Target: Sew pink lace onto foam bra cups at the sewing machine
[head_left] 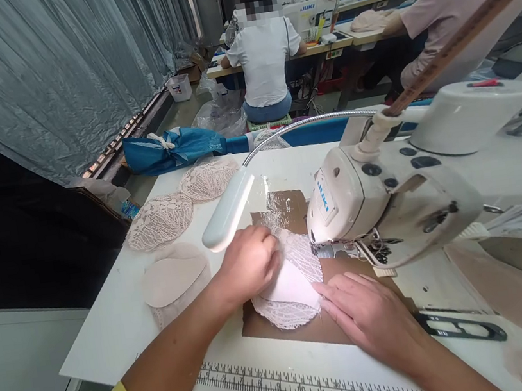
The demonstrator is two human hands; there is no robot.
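A pale lace bra cup (290, 314) with a smooth lining patch (291, 287) lies on the brown plate beside the sewing machine's needle area. My left hand (253, 261) is closed on its upper left edge, fingers curled under so the tips are hidden. At its right edge, the thumb and forefinger of my right hand (367, 310) pinch the fabric. The white JUKI sewing machine (340, 204) stands just right of the cup; its needle is hard to make out. A lit lamp (229, 210) on a bendy neck hangs above my left hand.
Two lace cups (160, 221) and a cup with a smooth lining (175, 278) lie on the table's left. A printed ruler scale (302, 384) runs along the front edge. Beige fabric (517, 289) and a black slotted tool (461, 326) lie right. Two people sit beyond the table.
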